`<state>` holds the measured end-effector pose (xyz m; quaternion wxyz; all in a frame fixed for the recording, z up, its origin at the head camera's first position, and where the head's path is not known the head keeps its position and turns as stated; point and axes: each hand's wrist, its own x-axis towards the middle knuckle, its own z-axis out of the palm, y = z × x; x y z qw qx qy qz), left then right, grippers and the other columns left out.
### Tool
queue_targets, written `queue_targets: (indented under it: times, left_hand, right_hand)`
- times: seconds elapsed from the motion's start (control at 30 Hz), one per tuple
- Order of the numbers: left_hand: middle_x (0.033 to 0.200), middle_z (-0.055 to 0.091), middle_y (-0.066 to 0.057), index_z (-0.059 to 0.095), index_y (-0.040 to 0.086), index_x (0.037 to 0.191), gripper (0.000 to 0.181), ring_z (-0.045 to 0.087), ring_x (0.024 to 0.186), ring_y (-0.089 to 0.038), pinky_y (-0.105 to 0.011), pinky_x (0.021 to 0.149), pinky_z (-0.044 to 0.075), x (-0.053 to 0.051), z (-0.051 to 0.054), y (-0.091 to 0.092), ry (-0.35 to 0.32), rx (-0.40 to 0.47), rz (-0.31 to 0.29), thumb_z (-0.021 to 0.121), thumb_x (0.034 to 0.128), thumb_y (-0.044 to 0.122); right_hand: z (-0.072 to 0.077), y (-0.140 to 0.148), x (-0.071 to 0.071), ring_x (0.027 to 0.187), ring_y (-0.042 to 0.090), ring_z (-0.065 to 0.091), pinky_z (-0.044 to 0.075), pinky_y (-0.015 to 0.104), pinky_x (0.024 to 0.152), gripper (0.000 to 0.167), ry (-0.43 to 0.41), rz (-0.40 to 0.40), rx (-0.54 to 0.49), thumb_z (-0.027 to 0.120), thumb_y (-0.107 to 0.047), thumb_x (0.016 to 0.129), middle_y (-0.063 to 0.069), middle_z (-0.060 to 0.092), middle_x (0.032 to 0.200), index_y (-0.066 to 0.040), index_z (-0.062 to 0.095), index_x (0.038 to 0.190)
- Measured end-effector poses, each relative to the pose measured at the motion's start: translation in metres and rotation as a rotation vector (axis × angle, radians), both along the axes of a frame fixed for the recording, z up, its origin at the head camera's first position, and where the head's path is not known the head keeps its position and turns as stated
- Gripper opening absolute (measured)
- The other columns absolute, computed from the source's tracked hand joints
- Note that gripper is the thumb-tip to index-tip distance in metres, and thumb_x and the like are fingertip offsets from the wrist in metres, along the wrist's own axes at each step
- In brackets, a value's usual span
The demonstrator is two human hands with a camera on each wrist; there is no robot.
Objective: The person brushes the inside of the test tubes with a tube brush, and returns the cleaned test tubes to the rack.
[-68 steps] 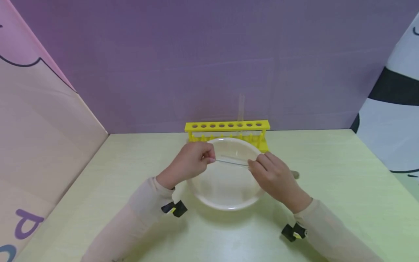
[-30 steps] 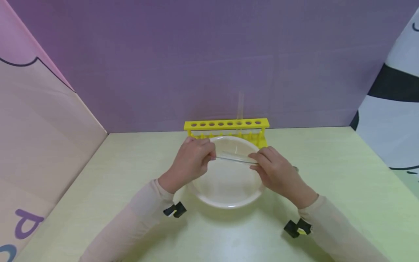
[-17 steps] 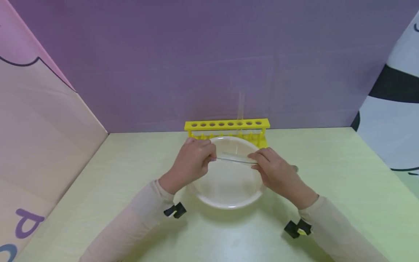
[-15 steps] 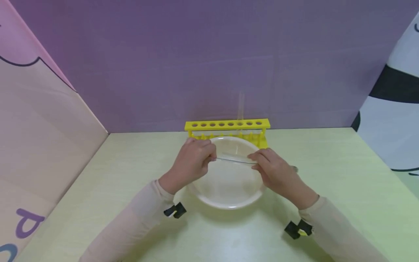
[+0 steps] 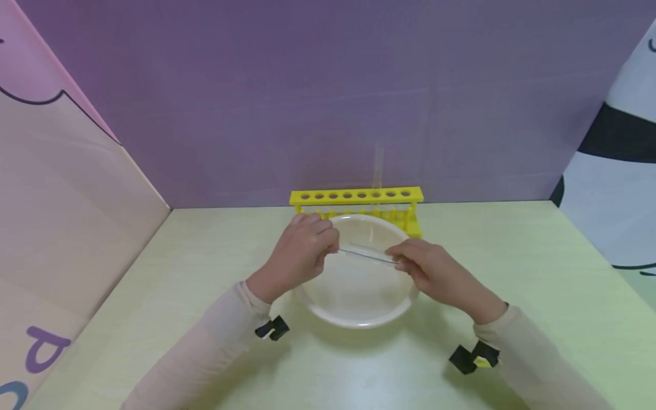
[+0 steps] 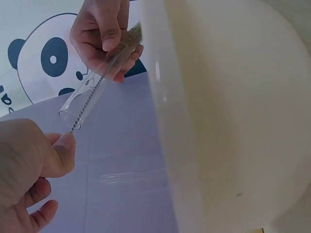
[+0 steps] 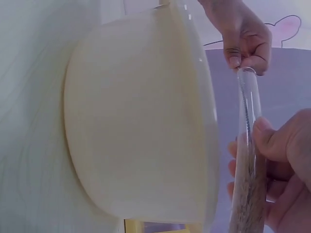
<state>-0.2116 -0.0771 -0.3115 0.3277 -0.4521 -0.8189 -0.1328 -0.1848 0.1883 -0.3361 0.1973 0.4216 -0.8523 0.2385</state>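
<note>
My left hand pinches the twisted wire handle of a test tube brush between thumb and forefinger. With curled fingers and thumb my right hand grips a clear glass test tube. The brush is inside the tube, its wire leaving by the open mouth towards my left hand. In the right wrist view the pale brown bristles fill the tube's lower part. Both hands hold the tube and brush above a cream basin. In the head view, my right hand hides the tube's far end.
Behind the basin stands a yellow test tube rack, partly hidden by the basin and my left hand. Another clear test tube stands upright in it. A purple backdrop rises behind the pale table.
My right hand has shifted slightly right and towards me, and its fingers have changed position on the tube. The tube's end no longer shows past that hand. My left hand has barely moved.
</note>
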Motion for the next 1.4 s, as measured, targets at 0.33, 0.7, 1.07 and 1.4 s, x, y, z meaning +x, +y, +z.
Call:
queue_targets:
  times: [0.33, 0.7, 1.07, 1.4]
  left_hand:
    - [0.067, 0.053, 0.001, 0.055, 0.011, 0.071, 0.024, 0.046, 0.069, -0.018, -0.031, 0.068, 0.036, -0.011, 0.001, -0.006, 0.119, -0.028, -0.097, 0.060, 0.0739, -0.012]
    - [0.070, 0.057, 0.001, 0.059, 0.011, 0.073, 0.020, 0.049, 0.073, -0.019, -0.033, 0.074, 0.040, -0.013, 0.003, -0.013, 0.189, -0.029, -0.130, 0.062, 0.0767, -0.008]
    - [0.068, 0.056, 0.001, 0.058, 0.011, 0.072, 0.017, 0.049, 0.071, -0.020, -0.034, 0.075, 0.042, -0.015, 0.004, -0.017, 0.258, 0.004, -0.146, 0.061, 0.0787, -0.004]
    - [0.068, 0.056, 0.000, 0.057, 0.010, 0.071, 0.015, 0.051, 0.073, -0.021, -0.034, 0.074, 0.042, -0.015, 0.003, -0.021, 0.239, -0.006, -0.140, 0.068, 0.0794, 0.003]
  right_hand:
    - [0.013, 0.005, -0.001, 0.082, 0.010, 0.060, 0.053, 0.026, 0.069, 0.021, -0.393, 0.054, -0.027, 0.062, 0.000, 0.087, 0.007, 0.069, 0.094, 0.003, 0.065, 0.108]
    - [0.016, 0.011, -0.008, 0.079, 0.002, 0.056, 0.050, 0.022, 0.067, 0.023, -0.627, 0.163, -0.050, 0.054, -0.003, 0.094, 0.008, 0.069, 0.095, 0.007, 0.063, 0.113]
    - [0.016, 0.014, -0.014, 0.086, 0.005, 0.062, 0.052, 0.024, 0.072, 0.025, -0.690, 0.207, -0.058, 0.049, -0.002, 0.096, 0.016, 0.068, 0.097, 0.010, 0.061, 0.115]
    - [0.012, 0.020, -0.016, 0.088, 0.005, 0.063, 0.052, 0.022, 0.074, 0.027, -0.727, 0.248, -0.096, 0.046, -0.003, 0.098, 0.022, 0.067, 0.099, 0.013, 0.059, 0.115]
